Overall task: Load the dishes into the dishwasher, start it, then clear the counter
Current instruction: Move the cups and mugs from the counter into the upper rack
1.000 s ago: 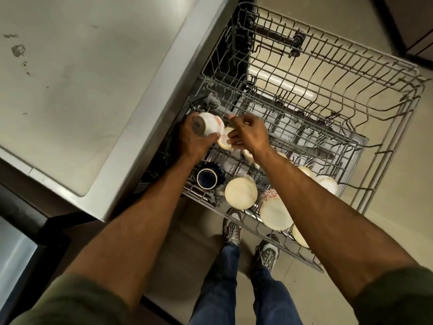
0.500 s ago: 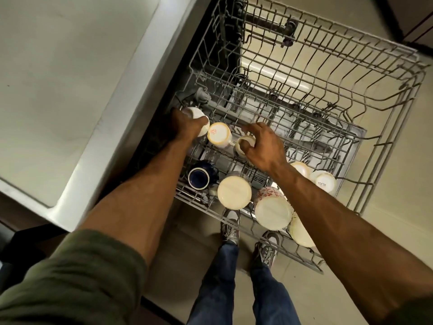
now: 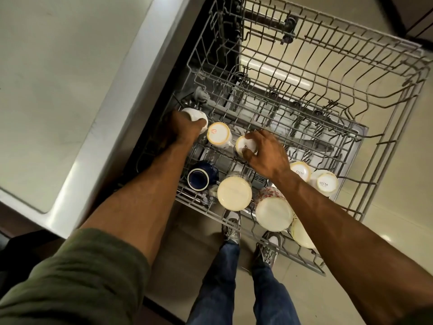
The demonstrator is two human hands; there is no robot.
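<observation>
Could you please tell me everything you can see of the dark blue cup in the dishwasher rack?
The dark blue cup looks like glossy glazed ceramic. It lies tilted at the near left of the wire rack, a pale-ringed round end facing the camera; mouth or base, I cannot tell. A cream upturned cup stands just right of it. The left hand and right hand are on other cups, not it.

The pulled-out wire rack carries upturned pale cups (some marked SISTA) and a navy mug.
</observation>
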